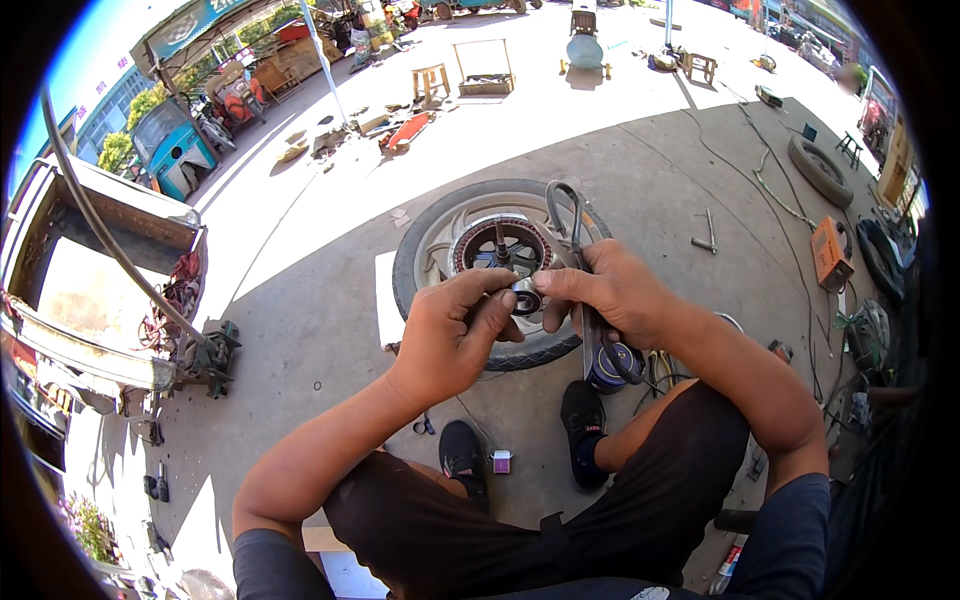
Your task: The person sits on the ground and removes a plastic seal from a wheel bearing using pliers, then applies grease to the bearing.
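In front of me a spoked wheel (pixel 421 232) with a black tyre lies flat, an upright axle (pixel 500 238) at the middle of its open hub. Above its near side, my left hand (pixel 462 318) pinches a small shiny round bearing (pixel 525 297) between thumb and fingers. My right hand (pixel 612 290) meets it from the other side, thumb at the bearing's edge. That hand also holds a long, dark tool with looped ends (pixel 577 215); its exact kind I cannot make out. The right fingers are partly hidden.
A blue round tin (pixel 615 368) stands by my right shoe. A small purple box (pixel 502 461) lies between my feet. To the right are a T-shaped tool (pixel 708 232), an orange box-shaped machine (pixel 830 256), a loose tyre (pixel 820 172) and trailing cables. An open cart (pixel 110 275) stands left.
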{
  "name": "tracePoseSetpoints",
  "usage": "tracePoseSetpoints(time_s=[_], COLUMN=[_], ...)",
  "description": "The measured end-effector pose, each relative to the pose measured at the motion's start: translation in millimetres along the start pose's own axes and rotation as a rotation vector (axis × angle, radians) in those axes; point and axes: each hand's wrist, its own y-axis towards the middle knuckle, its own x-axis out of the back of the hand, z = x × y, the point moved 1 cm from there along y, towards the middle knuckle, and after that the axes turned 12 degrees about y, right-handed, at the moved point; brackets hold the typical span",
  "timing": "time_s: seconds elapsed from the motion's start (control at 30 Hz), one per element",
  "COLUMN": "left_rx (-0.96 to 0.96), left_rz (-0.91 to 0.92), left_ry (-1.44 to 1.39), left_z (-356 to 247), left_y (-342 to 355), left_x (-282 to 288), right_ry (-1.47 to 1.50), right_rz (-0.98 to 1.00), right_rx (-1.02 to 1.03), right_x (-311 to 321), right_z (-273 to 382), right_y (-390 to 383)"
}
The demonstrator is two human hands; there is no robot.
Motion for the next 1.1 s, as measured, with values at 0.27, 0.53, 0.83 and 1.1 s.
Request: tracePoseSetpoints(time_s=[0.27,0.53,0.83,1.1], left_rx=[-0.162,0.243,0.253,0.231], left_rz=[-0.087,0.233,0.208,0.109], left_ry=[-0.131,-0.556,-0.641,-0.768], left_z=[11,22,32,48], left_y=[6,7,7,7], left_x=[-6,-5,1,4], right_ry=[0.144,-0.054,0.101,0.212], right_rz=[-0.022,-0.034,-0.156,-0.108], right_rx=[-0.024,0.329,0.043,0.261], right_x=[9,5,18,23], right_z=[-9,-13,-3,4], right_y=[5,5,4,5])
